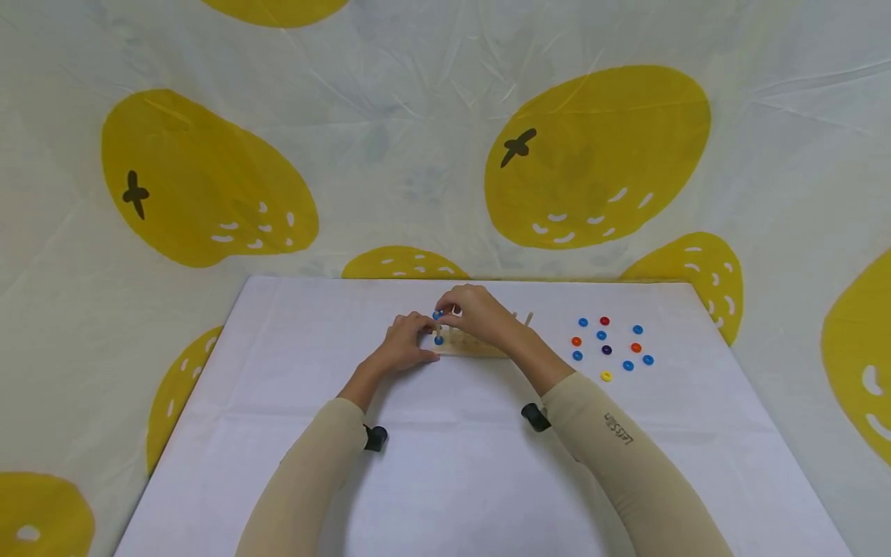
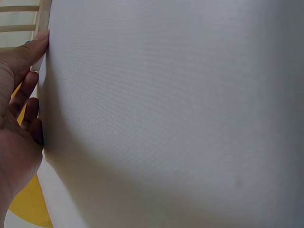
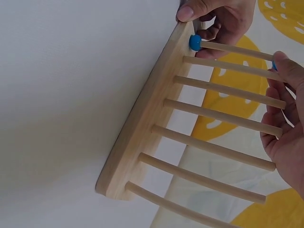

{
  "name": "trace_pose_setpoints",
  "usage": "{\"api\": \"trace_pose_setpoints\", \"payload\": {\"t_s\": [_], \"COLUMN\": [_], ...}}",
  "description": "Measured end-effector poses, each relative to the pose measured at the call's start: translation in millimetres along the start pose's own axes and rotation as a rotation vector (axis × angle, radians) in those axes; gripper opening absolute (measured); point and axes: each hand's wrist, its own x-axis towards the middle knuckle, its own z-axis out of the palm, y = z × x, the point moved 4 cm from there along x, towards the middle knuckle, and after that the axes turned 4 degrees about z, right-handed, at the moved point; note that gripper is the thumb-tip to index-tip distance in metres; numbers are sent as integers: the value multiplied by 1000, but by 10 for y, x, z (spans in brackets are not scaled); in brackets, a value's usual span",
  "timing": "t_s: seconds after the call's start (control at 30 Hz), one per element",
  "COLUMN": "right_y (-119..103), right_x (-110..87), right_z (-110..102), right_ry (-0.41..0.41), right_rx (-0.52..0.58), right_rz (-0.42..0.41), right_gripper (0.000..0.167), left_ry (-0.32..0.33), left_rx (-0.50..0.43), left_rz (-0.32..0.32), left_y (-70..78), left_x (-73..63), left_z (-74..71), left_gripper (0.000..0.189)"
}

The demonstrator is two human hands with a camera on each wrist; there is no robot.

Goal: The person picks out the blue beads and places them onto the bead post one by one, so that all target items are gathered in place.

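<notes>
A wooden peg board [image 3: 142, 121] with a row of several upright pegs stands on the table. One blue ring [image 3: 195, 42] sits at the foot of its leftmost peg. My left hand [image 1: 405, 344] holds the board's left end, the thumb on its front edge and fingers behind. At the top of that same leftmost peg, my right hand [image 1: 480, 313] pinches a second blue ring [image 1: 436, 315] between thumb and fingertips. In the right wrist view the fingers mostly cover this ring. The other pegs [image 3: 213, 149] bear no rings.
Loose rings lie scattered right of the board: several blue ones [image 1: 602, 335], a red ring [image 1: 605, 321], two orange rings [image 1: 576, 341], a dark purple ring [image 1: 607, 350] and a yellow ring [image 1: 606, 377]. A patterned cloth [image 1: 404, 178] hangs behind the white table [image 1: 445, 472].
</notes>
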Motion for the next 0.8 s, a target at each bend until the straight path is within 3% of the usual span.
{"api": "trace_pose_setpoints", "payload": {"t_s": [0.47, 0.8], "right_y": [11, 5], "right_x": [-31, -168], "right_z": [-28, -181], "right_ry": [16, 53], "right_rx": [5, 45], "right_rz": [-22, -62], "right_gripper": [22, 29], "left_ry": [-18, -16], "left_rx": [-9, 5], "left_rz": [-35, -13], "left_y": [-5, -11], "left_x": [-2, 3], "left_z": [13, 4], "left_gripper": [48, 55]}}
